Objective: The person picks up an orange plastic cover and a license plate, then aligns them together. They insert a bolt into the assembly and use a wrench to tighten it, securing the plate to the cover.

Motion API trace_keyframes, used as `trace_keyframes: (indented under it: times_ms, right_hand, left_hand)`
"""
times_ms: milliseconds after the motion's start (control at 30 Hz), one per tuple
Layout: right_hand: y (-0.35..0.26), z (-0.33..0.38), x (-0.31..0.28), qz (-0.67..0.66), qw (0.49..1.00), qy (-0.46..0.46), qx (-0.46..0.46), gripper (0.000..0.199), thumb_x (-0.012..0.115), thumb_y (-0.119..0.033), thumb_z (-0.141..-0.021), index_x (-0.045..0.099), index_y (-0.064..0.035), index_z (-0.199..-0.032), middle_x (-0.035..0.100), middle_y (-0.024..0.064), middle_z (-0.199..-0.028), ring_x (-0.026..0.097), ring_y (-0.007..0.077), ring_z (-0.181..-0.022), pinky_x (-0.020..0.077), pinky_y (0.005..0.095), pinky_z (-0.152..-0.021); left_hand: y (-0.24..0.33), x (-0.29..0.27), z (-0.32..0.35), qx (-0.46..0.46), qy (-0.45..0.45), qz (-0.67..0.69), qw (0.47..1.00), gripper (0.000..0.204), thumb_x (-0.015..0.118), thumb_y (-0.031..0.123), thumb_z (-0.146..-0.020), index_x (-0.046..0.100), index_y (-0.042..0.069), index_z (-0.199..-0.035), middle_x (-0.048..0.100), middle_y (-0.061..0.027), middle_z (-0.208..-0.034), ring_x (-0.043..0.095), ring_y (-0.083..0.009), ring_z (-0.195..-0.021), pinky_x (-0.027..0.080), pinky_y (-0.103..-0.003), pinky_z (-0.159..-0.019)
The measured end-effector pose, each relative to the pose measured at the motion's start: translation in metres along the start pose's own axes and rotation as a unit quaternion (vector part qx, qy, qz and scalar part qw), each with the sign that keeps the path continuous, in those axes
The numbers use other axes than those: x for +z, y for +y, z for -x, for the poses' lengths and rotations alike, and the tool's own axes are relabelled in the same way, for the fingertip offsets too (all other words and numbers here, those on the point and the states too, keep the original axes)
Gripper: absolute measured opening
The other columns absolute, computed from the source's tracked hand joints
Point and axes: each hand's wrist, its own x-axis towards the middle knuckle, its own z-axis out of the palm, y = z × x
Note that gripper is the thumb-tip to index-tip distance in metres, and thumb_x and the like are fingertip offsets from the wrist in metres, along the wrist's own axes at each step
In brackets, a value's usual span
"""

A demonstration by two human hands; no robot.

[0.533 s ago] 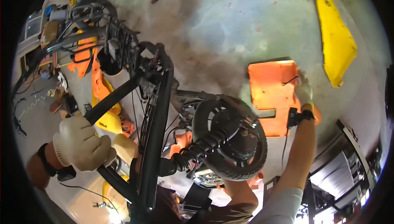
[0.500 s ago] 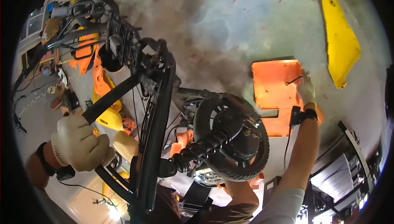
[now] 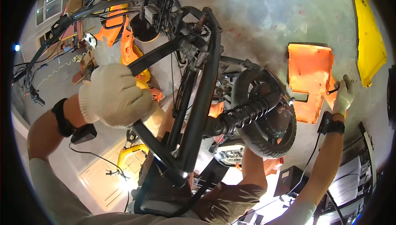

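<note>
Black two-wheeler frame in the left hand's grip, dark tool in the right

Head view. The left hand, in a pale knitted glove, is clamped on the black frame at the left corner of its tubing, with the knuckles uppermost. The frame takes up the centre of the scene. A coil-spring shock absorber runs from it toward the right and partly covers the rear wheel, which has a black, treaded tyre.

The right hand, gloved alike, is well apart from the frame, on the right. Its fingers are closed on a slender dark tool, of which only a short length shows; its exact kind cannot be told. The tool's exposed end is beside the right edge of an orange panel on the floor; contact between the two cannot be confirmed.

A long yellow panel lies at far right. Orange bodywork is on the left, beyond the left hand. A black box stands at near right.
</note>
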Motion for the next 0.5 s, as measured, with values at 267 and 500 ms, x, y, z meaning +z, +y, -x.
trace_keyframes:
  times_ms: [267, 500]
  right_hand:
    - [-0.082, 0.205, 0.012, -0.056, 0.997, 0.036, 0.025, 0.041, 0.05, -0.012, -0.102, 0.053, -0.012, -0.142, 0.069, 0.0103, -0.116, 0.034, 0.0029, -0.04, 0.0285, 0.0207, -0.036]
    - [-0.128, 0.403, 0.056, -0.037, 0.98, -0.14, -0.136, 0.054, 0.058, -0.001, -0.092, 0.044, 0.003, -0.145, 0.067, 0.0119, -0.117, 0.061, 0.0126, -0.081, 0.0541, 0.0264, -0.075]
  left_hand:
    - [0.001, -0.003, -0.003, 0.014, -0.016, -0.011, 1.0, 0.019, 0.075, 0.016, -0.06, 0.058, 0.014, -0.067, 0.038, 0.0016, -0.05, 0.045, -0.019, -0.043, 0.03, -0.036, -0.042]
    - [0.001, 0.002, 0.0, 0.021, 0.017, -0.018, 0.999, 0.023, 0.077, 0.021, -0.057, 0.057, 0.015, -0.066, 0.04, -0.0005, -0.052, 0.044, -0.0239, -0.044, 0.033, -0.038, -0.046]
